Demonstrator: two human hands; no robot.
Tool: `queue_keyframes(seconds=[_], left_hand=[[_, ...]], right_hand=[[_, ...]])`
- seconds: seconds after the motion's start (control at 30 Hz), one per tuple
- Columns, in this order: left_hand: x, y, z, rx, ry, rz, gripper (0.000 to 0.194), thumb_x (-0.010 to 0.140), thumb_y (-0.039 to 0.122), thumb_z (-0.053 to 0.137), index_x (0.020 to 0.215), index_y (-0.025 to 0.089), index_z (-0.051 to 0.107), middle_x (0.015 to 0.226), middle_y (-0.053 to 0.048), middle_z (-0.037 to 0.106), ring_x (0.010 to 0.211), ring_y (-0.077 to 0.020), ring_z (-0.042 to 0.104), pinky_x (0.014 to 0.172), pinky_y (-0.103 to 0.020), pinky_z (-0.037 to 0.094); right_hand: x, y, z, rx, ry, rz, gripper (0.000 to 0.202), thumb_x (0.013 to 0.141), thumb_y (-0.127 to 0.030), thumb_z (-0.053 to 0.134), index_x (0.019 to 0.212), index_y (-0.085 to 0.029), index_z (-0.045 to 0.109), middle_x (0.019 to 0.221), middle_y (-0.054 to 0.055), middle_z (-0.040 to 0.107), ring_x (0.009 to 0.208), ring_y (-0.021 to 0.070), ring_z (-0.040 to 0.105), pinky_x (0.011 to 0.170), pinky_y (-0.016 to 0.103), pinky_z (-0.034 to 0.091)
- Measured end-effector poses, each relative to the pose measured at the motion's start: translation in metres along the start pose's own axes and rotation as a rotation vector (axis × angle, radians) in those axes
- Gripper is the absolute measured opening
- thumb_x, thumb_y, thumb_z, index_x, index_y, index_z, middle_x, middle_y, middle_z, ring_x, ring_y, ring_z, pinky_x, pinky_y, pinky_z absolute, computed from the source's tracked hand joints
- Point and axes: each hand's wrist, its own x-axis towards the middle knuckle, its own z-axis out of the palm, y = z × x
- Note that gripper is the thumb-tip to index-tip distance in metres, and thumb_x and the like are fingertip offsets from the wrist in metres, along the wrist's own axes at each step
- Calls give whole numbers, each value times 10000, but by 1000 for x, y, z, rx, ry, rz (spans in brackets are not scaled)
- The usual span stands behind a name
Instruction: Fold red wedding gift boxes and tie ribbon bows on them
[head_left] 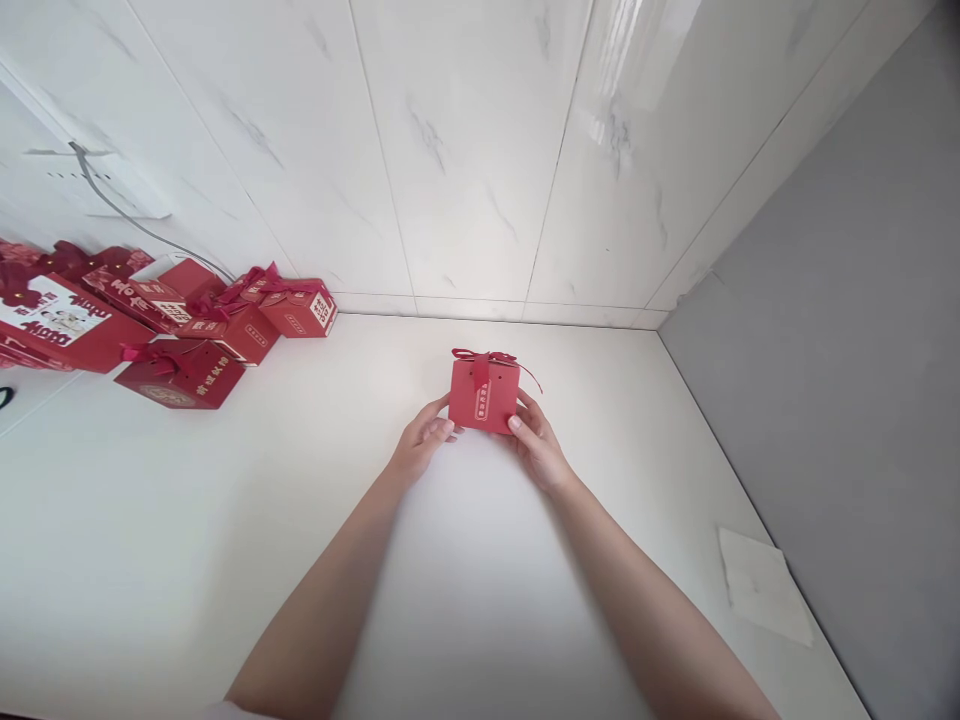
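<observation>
Left hand: I have the left hand (421,440) at the left edge of the small red box (463,398), thumb by its lower corner and fingers partly hidden behind, grasping it.
Right hand: I have the right hand (541,448) grasping the opposite edge, thumb on the front face near the lower corner, fingers reaching around the side and behind.
Small red box: I see it between both hands, toward the wall side of the white table (480,570); its front carries pale lettering in a frame and small dark holes near the top. I cannot tell whether its base touches the table.
Ribbon: I see a red ribbon (481,373) tied in a bow on top, one end hanging down the front and a thin end curling out to the right.
Gift boxes: to my left I see a cluster of red gift boxes (180,378) along the wall, several with bows and gold or white lettering.
Wall: I face a marbled tile wall (465,170); a grey cable (146,230) runs down it to behind the boxes.
Right side: I see a grey panel (847,310) and, beside it on the table, a white sheet (761,588).
</observation>
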Motion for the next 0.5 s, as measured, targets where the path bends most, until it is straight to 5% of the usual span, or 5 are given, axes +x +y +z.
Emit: queue_keyframes(seconds=[0.2, 0.37, 0.5], left_hand=[[0, 3, 7, -48, 237, 109, 606, 856, 405, 653, 1404, 302, 415, 1448, -104, 442, 1012, -193, 645, 938, -414, 536], [2, 1, 2, -68, 126, 116, 674, 861, 458, 624, 1455, 319, 336, 1482, -113, 391, 1192, -263, 565, 1012, -483, 487], [6, -3, 0, -24, 176, 34, 738, 805, 456, 687, 1440, 293, 350, 1464, -129, 419, 1213, -302, 552, 1001, -509, 481]], right_hand=[[0, 0, 2, -10, 4, -43, 694, 805, -385, 748, 1418, -350, 426, 1443, 59, 482, 1138, 244, 617, 1030, 474, 481], [-2, -1, 1, -4, -32, -63, 630, 841, -341, 719, 1409, -378, 448, 1425, 30, 501, 1141, 227, 611, 1023, 455, 494], [-2, -3, 3, -18, -77, -52, 575, 848, -375, 701, 1386, -367, 496, 1470, 20, 469, 1189, 256, 586, 1002, 459, 506]])
